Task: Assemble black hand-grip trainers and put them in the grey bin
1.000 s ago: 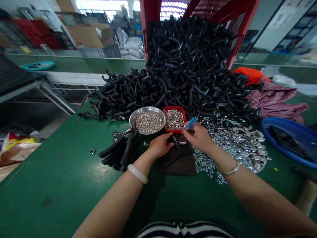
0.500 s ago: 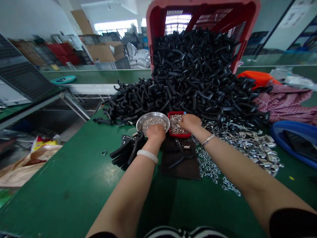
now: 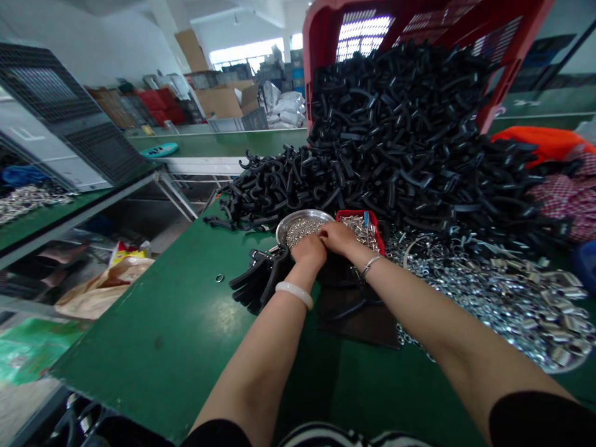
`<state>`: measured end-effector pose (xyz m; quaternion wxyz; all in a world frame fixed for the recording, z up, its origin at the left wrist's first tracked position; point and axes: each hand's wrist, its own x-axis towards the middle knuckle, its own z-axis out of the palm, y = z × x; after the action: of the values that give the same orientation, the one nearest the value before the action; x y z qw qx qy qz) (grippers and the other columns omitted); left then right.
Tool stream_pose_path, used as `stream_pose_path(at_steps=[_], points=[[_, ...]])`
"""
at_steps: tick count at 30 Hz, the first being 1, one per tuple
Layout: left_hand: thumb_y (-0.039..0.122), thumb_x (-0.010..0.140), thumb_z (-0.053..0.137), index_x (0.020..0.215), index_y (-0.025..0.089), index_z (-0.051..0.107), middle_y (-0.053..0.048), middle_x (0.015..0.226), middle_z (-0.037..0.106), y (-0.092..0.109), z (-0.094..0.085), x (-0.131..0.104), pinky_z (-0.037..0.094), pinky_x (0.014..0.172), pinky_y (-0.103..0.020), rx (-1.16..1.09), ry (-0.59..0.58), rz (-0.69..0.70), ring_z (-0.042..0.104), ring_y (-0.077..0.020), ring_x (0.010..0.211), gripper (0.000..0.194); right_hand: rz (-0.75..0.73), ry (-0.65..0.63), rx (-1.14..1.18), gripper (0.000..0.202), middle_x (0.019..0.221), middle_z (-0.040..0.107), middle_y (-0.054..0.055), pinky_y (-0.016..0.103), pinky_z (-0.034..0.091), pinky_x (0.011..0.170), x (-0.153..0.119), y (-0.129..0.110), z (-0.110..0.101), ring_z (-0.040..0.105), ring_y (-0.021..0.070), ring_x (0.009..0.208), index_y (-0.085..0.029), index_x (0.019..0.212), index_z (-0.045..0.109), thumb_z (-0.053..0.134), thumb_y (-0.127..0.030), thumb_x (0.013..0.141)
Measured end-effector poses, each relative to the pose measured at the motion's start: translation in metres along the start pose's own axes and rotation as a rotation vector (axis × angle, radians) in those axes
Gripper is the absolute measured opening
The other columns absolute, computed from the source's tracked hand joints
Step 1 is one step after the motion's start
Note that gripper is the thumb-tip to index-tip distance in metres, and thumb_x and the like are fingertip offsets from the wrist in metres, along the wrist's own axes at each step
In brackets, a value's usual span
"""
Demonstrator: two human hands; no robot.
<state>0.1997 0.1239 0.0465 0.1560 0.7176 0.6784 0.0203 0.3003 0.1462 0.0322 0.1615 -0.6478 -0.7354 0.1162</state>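
Note:
My left hand (image 3: 310, 249) is closed at the front rim of a round metal bowl (image 3: 280, 231) of small metal parts; what its fingers hold is hidden. My right hand (image 3: 338, 237) touches it with pinched fingers over the bowl's right side, holding something too small to make out. Right of the bowl stands a red tray (image 3: 380, 241) with silvery pins. Several black handle parts (image 3: 254, 282) lie together left of my left wrist. A black clamp-like piece (image 3: 356, 304) rests on a dark mat (image 3: 363, 326) under my right forearm.
A big heap of black plastic parts (image 3: 367, 143) spills from a red crate (image 3: 310, 56) behind the bowl. Loose metal rings and sleeves (image 3: 503, 304) spread at the right. One small ring (image 3: 220, 278) lies on the green table (image 3: 186, 347).
My right hand has moved left from the red tray to meet my left hand, which has come up out of the bowl's middle. The view has turned left.

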Motion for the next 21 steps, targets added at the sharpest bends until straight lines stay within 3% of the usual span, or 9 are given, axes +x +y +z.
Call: stream_pose_path(at_steps=[6,10,16,21], points=[[0.028,0.084,0.042,0.099,0.019,0.059,-0.013,0.101,0.065,-0.007,0.005,-0.002,0.046,0.077,-0.037,-0.042,0.088,0.035,0.061,-0.025,0.092,0.025,0.006,0.118,0.252,0.011,0.083,0.068,0.003,0.022,0.045,0.067,-0.02,0.019,-0.008,0.061,0.013,0.074,-0.015,0.082,0.066,0.059,-0.017,0.074],[0.03,0.082,0.043,0.098,0.022,0.061,-0.012,0.1,0.065,-0.009,0.006,0.002,0.047,0.075,-0.039,-0.019,0.118,0.061,0.062,-0.0266,0.091,0.025,0.08,0.143,0.339,0.014,0.07,0.067,0.002,0.022,0.044,0.054,-0.056,0.035,-0.024,0.06,0.0122,0.059,-0.014,0.083,0.064,0.055,-0.024,0.079],[0.023,0.074,0.055,0.095,0.018,0.066,-0.016,0.105,0.064,0.0,0.001,0.019,0.047,0.077,-0.041,0.052,0.006,0.05,0.059,-0.0302,0.097,0.024,0.115,0.227,0.132,0.014,0.069,0.067,0.001,0.027,0.042,0.058,-0.138,0.068,-0.04,0.059,0.0154,0.062,-0.018,0.073,0.066,0.056,-0.028,0.076],[0.022,0.075,0.055,0.098,0.013,0.065,-0.02,0.106,0.062,0.004,0.003,0.022,0.046,0.081,-0.038,0.043,0.031,0.048,0.059,-0.0289,0.099,0.027,0.115,0.179,0.067,0.015,0.079,0.068,0.002,0.028,0.043,0.066,-0.171,0.07,-0.029,0.061,0.017,0.073,-0.02,0.08,0.066,0.051,-0.022,0.08]])
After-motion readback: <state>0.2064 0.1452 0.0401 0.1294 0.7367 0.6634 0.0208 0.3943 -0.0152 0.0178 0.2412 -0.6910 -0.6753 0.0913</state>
